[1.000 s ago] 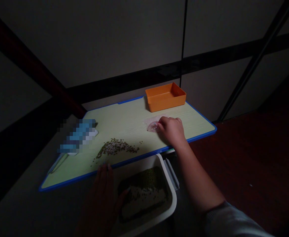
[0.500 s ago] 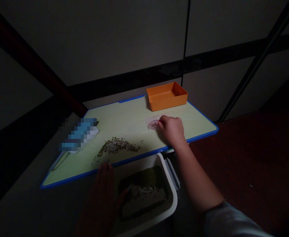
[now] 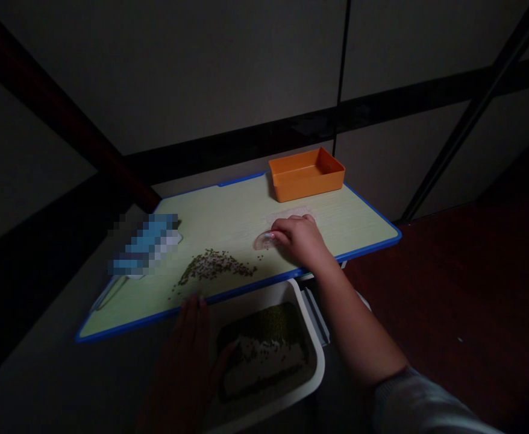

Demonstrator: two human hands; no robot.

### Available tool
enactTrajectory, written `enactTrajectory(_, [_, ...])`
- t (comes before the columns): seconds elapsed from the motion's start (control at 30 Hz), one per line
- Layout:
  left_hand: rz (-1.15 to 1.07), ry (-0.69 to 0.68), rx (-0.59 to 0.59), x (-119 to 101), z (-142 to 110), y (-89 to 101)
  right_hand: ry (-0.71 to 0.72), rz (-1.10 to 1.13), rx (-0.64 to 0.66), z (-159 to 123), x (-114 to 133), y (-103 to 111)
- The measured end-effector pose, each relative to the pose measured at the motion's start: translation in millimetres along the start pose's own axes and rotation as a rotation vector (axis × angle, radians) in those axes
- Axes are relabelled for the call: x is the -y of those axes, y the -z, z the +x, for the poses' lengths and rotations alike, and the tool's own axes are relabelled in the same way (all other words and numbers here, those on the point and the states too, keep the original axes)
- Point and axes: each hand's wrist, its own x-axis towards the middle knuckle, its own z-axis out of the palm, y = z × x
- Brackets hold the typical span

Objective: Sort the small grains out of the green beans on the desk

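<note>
My right hand (image 3: 299, 239) rests on the pale green board (image 3: 228, 217), fingers closed on a small clear plastic scoop (image 3: 263, 242). The scoop sits just right of a heap of small green and pale grains (image 3: 214, 267) spread on the board. My left hand (image 3: 191, 355) lies in shadow at the board's near edge, fingers wrapped on the left rim of a white tub (image 3: 312, 343) that holds more green and white grains (image 3: 261, 349).
An empty orange tray (image 3: 306, 175) stands at the board's far right corner. A blurred blue and white object (image 3: 144, 246) lies at the board's left end. A clear plastic patch (image 3: 290, 212) lies flat behind my right hand. Dark floor lies to the right.
My right hand has slid left and nearer along the board with the clear scoop, closing on the grain heap. My left hand has stayed on the tub.
</note>
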Motion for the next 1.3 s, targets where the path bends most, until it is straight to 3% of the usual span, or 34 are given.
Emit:
enactTrajectory(0.53, [-0.017, -0.039, -0.014, 1, 2, 0.9, 0.045, 0.324, 0.045, -2, -8, -1])
enactTrajectory(1.3, [0.012, -0.045, -0.020, 0, 3, 4.1, 0.013, 0.376, 0.080, -9, -17, 2])
